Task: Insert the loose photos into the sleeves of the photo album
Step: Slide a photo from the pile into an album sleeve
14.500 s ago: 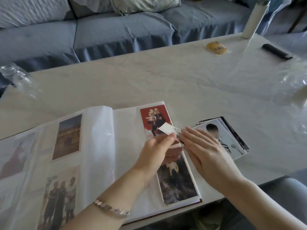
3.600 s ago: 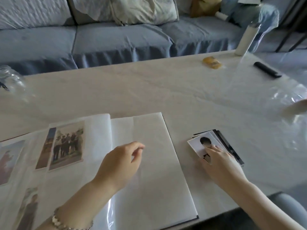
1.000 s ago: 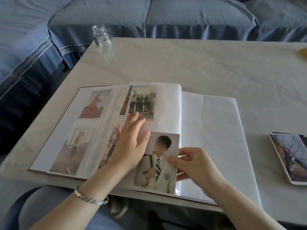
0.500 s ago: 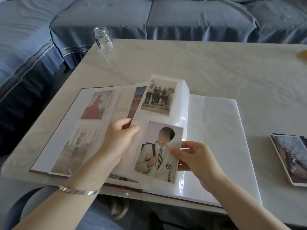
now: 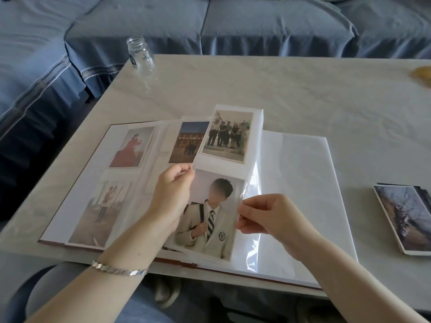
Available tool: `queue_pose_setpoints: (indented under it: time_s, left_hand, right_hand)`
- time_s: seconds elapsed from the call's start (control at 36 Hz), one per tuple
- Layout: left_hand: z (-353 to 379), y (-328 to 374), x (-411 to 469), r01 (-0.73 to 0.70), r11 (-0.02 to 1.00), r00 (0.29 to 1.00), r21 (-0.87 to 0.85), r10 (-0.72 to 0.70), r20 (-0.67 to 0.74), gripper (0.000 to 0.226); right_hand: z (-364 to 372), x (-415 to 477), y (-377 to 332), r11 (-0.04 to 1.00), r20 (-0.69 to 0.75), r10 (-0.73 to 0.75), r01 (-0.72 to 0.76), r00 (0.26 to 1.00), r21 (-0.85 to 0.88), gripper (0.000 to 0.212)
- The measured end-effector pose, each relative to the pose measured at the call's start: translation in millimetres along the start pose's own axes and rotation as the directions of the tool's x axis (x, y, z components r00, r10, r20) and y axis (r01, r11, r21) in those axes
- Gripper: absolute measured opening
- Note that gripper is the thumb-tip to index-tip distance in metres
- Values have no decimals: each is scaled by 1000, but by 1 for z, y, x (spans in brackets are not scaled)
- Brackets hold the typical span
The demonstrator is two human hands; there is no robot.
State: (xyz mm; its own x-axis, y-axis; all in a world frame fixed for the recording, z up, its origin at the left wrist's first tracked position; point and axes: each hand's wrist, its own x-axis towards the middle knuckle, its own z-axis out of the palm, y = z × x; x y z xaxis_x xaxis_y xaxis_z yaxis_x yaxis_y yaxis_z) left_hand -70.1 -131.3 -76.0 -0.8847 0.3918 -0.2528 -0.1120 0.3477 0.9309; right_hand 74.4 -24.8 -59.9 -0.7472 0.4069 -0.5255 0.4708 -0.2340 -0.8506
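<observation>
We see the photo album (image 5: pixel 303 183) lying open on the counter (image 5: pixel 279 89), at its near edge. One leaf (image 5: pixel 254 145) is raised. Its far sleeve holds a group photo (image 5: pixel 227 136) and its near sleeve holds a portrait photo (image 5: pixel 210 220).

The left grip (image 5: pixel 171 199) pinches the leaf's left edge between thumb and fingers. The right grip (image 5: pixel 268 215) pinches the portrait photo's right edge at the sleeve opening. We cannot tell whether the plastic is caught too.

We count five photos in sleeves. Besides those two there are a red-dress photo (image 5: pixel 131 148), a faded photo (image 5: pixel 102 210) near it, and a building photo (image 5: pixel 189 142). The right-hand page shows white.

One stack of loose photos (image 5: pixel 405 217) lies well to the right. One glass jar (image 5: pixel 141 57) stands at the far left corner.
</observation>
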Motion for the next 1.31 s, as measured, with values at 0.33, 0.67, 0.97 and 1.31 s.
queue_pose_setpoints:
  time_s: [0.33,0.67,0.97,1.31]
  left_hand:
    - [-13,3,-7,-32,999,998,-36,34,53,12]
    - [-15,7,-15,-101,995,991,22,99,86,32]
    - [-18,-2,-9,-161,924,985,348,175,-8,55]
    - [-17,-8,-8,-524,422,851,740,284,441,77]
  right_hand:
    - [11,-1,-3,999,-107,-42,40,993,-18,12]
    - [21,1,6,991,-237,-127,110,963,-81,11]
    - [29,9,1,989,-128,-142,136,982,-50,7]
    - [-28,3,21,873,-298,-384,239,874,-425,23]
